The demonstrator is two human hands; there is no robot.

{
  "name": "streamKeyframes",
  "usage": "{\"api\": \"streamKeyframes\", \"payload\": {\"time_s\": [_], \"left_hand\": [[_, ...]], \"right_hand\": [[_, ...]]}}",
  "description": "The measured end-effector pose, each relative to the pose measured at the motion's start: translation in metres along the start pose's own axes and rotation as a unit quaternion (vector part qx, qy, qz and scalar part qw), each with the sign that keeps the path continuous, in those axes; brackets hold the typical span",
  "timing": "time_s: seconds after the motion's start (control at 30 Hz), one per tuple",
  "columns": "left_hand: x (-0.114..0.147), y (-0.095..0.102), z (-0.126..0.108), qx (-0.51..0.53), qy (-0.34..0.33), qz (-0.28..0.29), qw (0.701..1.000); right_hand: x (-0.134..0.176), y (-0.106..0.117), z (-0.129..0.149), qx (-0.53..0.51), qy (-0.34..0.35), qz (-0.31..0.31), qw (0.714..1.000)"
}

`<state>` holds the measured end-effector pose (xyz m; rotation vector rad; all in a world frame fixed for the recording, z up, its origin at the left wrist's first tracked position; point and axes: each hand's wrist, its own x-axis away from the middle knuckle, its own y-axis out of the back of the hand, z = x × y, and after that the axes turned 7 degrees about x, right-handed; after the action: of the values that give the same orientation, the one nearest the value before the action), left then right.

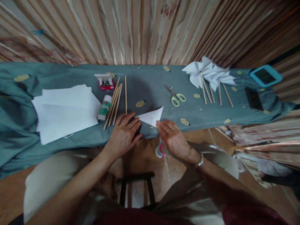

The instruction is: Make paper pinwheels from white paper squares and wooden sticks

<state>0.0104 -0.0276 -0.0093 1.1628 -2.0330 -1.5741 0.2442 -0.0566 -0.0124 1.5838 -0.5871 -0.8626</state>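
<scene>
A piece of white paper folded into a triangle lies near the front edge of the cloth-covered table. My left hand rests flat on the cloth with its fingers stretched out, fingertips touching the paper's left corner and thumb apart. At the lower right corner, my right hand has its fingers pressed together on the paper; the thumb is hidden underneath. Scissors with pale green handles lie beyond the paper, blades partly apart. One wooden stick stands apart just beyond my left fingers, beside several more sticks.
White sheets lie stacked at left, with a glue stick and an open red box of small metal pieces nearby. Paper pinwheels on sticks are at right, before a blue-framed device and a black phone. A curtain hangs behind.
</scene>
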Motion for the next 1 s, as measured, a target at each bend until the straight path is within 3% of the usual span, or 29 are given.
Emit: {"api": "streamKeyframes", "payload": {"time_s": [0.2,0.47,1.0], "left_hand": [[0.000,0.000,0.000,0.008,0.005,-0.005,1.000],[0.000,0.000,0.001,0.016,0.009,-0.001,1.000],[0.000,0.000,0.002,-0.010,-0.005,-0.002,1.000]], "right_hand": [[0.003,0.003,0.001,0.001,-0.001,0.028,1.000],[0.004,0.006,-0.003,0.004,0.009,0.017,1.000],[-0.020,0.005,-0.004,0.039,-0.036,0.022,0.998]]}}
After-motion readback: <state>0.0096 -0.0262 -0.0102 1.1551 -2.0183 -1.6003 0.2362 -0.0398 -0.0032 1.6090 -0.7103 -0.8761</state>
